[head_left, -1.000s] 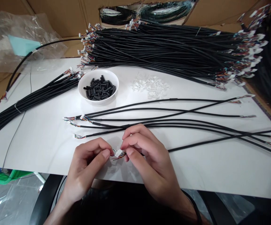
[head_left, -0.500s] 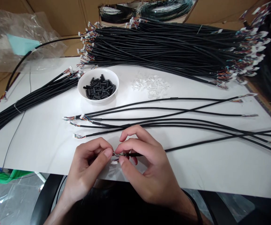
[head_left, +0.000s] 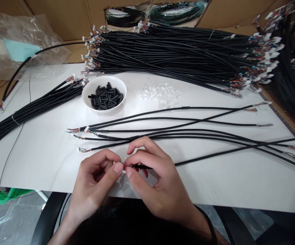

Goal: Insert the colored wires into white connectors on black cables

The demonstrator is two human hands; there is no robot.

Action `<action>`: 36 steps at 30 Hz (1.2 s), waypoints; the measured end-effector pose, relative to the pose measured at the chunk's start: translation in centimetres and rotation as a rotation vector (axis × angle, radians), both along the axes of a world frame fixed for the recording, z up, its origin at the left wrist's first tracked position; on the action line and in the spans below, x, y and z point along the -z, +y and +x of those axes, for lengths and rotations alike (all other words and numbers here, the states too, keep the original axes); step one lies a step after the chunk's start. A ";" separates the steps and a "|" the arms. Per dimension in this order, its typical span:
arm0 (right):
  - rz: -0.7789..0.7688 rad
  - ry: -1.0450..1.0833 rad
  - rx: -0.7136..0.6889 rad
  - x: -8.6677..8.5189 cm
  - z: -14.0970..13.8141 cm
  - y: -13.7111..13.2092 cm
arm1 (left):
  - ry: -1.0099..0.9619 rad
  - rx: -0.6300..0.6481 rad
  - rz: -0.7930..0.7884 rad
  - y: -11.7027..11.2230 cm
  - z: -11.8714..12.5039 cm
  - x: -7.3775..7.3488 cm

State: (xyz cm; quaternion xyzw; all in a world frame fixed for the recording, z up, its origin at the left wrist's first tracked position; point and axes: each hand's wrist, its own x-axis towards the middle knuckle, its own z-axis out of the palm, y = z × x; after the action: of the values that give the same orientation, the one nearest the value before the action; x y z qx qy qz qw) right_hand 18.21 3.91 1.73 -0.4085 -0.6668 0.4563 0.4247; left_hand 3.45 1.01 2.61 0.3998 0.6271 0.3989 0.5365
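Observation:
A black cable (head_left: 200,158) runs from the right edge of the table to my two hands, its stripped end between them. My right hand (head_left: 153,180) pinches the wires at that end with thumb and forefinger, the sheath passing under its fingers. Close against it, my left hand (head_left: 97,182) is closed in a pinch on the tips of the thin wires (head_left: 121,162). My fingertips mostly hide the wire ends and a small white piece beneath them. Just beyond my hands lie several loose black cables (head_left: 162,136) with coloured wires and white connectors.
A white bowl (head_left: 86,98) holds short black sleeves (head_left: 106,97). Beside it lies a scatter of small white connectors (head_left: 161,93). A large stack of black cables (head_left: 167,54) spans the back; a tied bundle (head_left: 35,109) lies left, near a clear plastic bag (head_left: 52,44).
My fingertips have drawn closer together over the wires. The small white connector that hung below them is now mostly hidden. The whole view has shifted slightly.

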 end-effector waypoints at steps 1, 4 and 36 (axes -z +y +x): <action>-0.002 0.002 -0.001 0.1 0.0 0.0 | -0.014 -0.006 0.011 0.0 0.0 0.0; -0.032 0.012 -0.007 0.2 0.1 0.1 | -0.063 -0.032 0.043 -0.2 -0.2 0.2; -0.097 0.009 -0.060 0.3 0.4 0.1 | -0.197 0.009 -0.176 0.4 -0.2 -0.6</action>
State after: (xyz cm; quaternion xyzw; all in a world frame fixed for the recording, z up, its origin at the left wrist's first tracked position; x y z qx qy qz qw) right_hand 18.64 4.06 1.46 -0.4063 -0.6539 0.5026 0.3933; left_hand 3.20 1.40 3.17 0.3125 0.6021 0.3774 0.6304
